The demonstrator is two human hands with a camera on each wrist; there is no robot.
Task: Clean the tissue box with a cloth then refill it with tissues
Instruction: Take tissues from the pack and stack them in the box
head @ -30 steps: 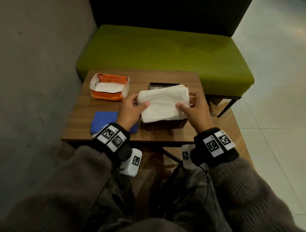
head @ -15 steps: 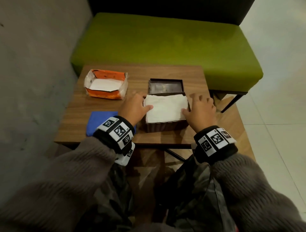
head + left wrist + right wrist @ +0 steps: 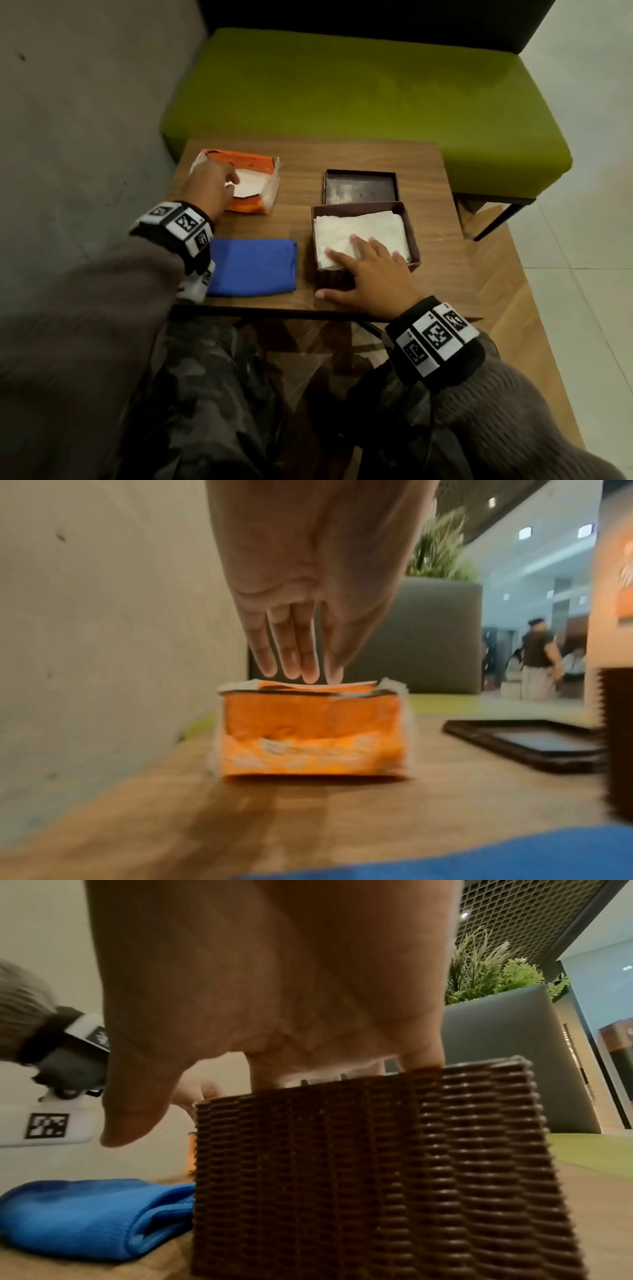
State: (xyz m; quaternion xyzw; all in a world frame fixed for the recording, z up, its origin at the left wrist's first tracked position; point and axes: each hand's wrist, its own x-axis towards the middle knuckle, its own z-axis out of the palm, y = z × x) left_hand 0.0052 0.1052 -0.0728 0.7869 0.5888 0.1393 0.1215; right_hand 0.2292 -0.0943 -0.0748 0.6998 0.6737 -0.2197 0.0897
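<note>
The brown woven tissue box [image 3: 413, 236] [image 3: 359, 1177] stands open at the table's right, with a white tissue stack [image 3: 363, 224] inside. My right hand [image 3: 356, 263] [image 3: 274, 988] lies flat on the stack with fingers spread; its thumb hangs by the box's front wall. My left hand [image 3: 222, 181] [image 3: 301, 669] reaches over the torn orange tissue pack [image 3: 253, 204] [image 3: 308, 737] at the far left. Its straight fingertips touch the white tissues on top. The folded blue cloth [image 3: 251, 267] [image 3: 85, 1218] lies at the near left, beside the box.
The box's dark lid [image 3: 359, 186] [image 3: 527, 742] lies upside down just behind the box. A green bench [image 3: 342, 96] runs behind the small wooden table [image 3: 298, 164]. A grey wall [image 3: 85, 120] closes the left side. A lower wooden surface [image 3: 496, 274] sticks out at right.
Both hands lowered the tissue stack into the box. Then my left hand left the box and moved to the orange pack, while my right hand laid itself flat on the stack.
</note>
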